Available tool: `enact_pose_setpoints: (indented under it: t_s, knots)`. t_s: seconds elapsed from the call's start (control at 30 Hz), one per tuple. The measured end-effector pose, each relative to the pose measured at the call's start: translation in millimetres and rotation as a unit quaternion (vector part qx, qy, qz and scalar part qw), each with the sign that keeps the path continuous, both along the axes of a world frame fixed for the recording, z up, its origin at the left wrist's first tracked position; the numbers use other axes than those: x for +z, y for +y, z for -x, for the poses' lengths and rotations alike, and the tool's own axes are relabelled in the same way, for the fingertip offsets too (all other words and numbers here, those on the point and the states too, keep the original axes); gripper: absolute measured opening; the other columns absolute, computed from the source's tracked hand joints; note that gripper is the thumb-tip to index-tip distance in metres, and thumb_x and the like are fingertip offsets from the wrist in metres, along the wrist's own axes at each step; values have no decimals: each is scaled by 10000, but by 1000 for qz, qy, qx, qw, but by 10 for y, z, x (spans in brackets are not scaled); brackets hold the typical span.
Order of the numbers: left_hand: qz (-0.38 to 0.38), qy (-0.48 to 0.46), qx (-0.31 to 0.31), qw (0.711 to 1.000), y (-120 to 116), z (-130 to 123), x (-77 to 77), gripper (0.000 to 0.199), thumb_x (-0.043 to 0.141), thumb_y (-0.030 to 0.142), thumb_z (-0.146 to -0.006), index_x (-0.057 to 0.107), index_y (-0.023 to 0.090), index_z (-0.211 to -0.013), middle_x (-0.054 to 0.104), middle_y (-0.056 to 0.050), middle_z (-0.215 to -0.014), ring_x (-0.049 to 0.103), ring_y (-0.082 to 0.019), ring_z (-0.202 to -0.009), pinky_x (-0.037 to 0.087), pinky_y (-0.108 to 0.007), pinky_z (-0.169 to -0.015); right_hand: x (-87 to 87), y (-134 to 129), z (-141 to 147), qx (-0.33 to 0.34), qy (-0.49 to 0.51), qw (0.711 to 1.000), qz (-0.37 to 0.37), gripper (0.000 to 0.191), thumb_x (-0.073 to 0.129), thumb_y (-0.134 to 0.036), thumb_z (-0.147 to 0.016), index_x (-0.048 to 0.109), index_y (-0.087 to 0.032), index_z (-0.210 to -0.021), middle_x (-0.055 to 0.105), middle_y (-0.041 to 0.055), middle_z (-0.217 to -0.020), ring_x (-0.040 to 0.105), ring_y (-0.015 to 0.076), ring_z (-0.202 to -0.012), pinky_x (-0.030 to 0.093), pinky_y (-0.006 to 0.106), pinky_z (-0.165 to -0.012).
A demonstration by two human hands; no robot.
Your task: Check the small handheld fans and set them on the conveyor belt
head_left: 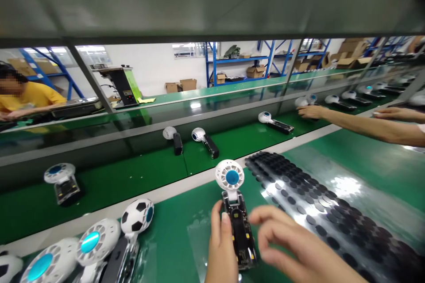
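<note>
My left hand [222,243] is closed around the handle of a small handheld fan [239,234], which stands upright in front of me. The fan has a white round head with a blue centre and a clear-cased handle showing a dark circuit board. Just right of the handle is my right hand [288,241], its fingers bent and apart, with nothing visible in them; whether a fingertip touches the handle I cannot tell. Sheets of round black stickers [310,199] lie on the green work surface to the right.
Several more fans [98,241] lie at my lower left, one patterned like a football. Other fans [204,141] rest along the green conveyor belt [133,177]. At right, another person's hand [312,112] reaches to a fan there. A grey shelf [199,4] hangs overhead; a person in yellow [36,95] sits far left.
</note>
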State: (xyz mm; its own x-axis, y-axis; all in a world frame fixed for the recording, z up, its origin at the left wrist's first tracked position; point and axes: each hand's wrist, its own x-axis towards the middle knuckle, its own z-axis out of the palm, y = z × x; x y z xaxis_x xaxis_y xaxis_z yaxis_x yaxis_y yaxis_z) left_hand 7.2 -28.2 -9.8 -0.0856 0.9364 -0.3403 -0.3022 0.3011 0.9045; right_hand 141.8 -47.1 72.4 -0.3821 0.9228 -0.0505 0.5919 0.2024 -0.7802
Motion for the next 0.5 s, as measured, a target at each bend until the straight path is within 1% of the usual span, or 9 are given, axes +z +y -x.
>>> enact_pose_setpoints:
  t_s: [0.07, 0.1, 0.13, 0.2, 0.27, 0.3, 0.4, 0.5]
  knots:
    - [1, 23, 23, 999, 2, 0, -33, 592, 469, 610, -727, 443, 225, -1176, 559, -91, -1179, 498, -259, -1089, 399, -322, -863, 21, 215, 62, -66, 33, 997, 20, 155, 450, -132, -792, 505, -223, -679, 476, -8, -1196, 490, 156, -1083, 437, 232, -843]
    - [4, 33, 24, 999, 2, -2, -42, 596, 462, 611, -730, 443, 231, -1188, 538, -86, -1212, 460, -264, -1131, 369, -336, -899, 26, 292, 97, -82, 36, 996, 28, 159, 435, -132, -794, 495, -221, -678, 461, -11, -1203, 491, 154, -1073, 441, 230, -821]
    - [10, 43, 24, 999, 1, -4, -44, 597, 448, 611, -738, 437, 236, -1203, 524, -83, -1231, 435, -266, -1156, 341, -349, -925, 29, 346, 130, -84, 28, 996, 33, 163, 422, -130, -796, 482, -220, -674, 476, -10, -1164, 513, 146, -1024, 446, 226, -787]
    - [29, 72, 21, 997, -3, -6, -32, 581, 418, 595, -762, 424, 246, -1226, 509, -78, -1249, 413, -261, -1172, 297, -361, -953, 34, 399, 178, -73, -8, 997, 39, 169, 409, -118, -795, 454, -215, -664, 522, -10, -1007, 549, 130, -877, 442, 224, -721]
    - [52, 98, 19, 994, -8, -4, -1, 548, 403, 564, -783, 420, 253, -1234, 510, -71, -1249, 423, -255, -1162, 289, -356, -953, 39, 406, 197, -66, -42, 996, 40, 172, 405, -104, -790, 433, -211, -658, 523, -17, -871, 546, 125, -770, 428, 223, -663]
    - [60, 105, 16, 992, -10, -2, 18, 533, 402, 550, -789, 422, 255, -1233, 522, -68, -1236, 441, -253, -1146, 299, -350, -944, 43, 402, 198, -63, -53, 996, 37, 169, 407, -100, -789, 431, -210, -662, 517, -20, -844, 542, 124, -750, 419, 222, -646]
    - [61, 100, 17, 993, -14, 7, 64, 517, 435, 533, -779, 445, 250, -1211, 567, -65, -1181, 497, -254, -1088, 353, -324, -896, 63, 399, 192, -54, -71, 995, 33, 168, 421, -76, -778, 442, -205, -672, 515, -22, -853, 540, 121, -756, 400, 217, -646]
    - [54, 93, 23, 994, -13, 14, 69, 512, 471, 525, -762, 461, 250, -1194, 581, -59, -1167, 503, -253, -1089, 372, -301, -878, 89, 422, 199, -52, -93, 993, 45, 181, 420, -46, -766, 455, -198, -675, 512, -14, -870, 540, 117, -745, 391, 214, -631]
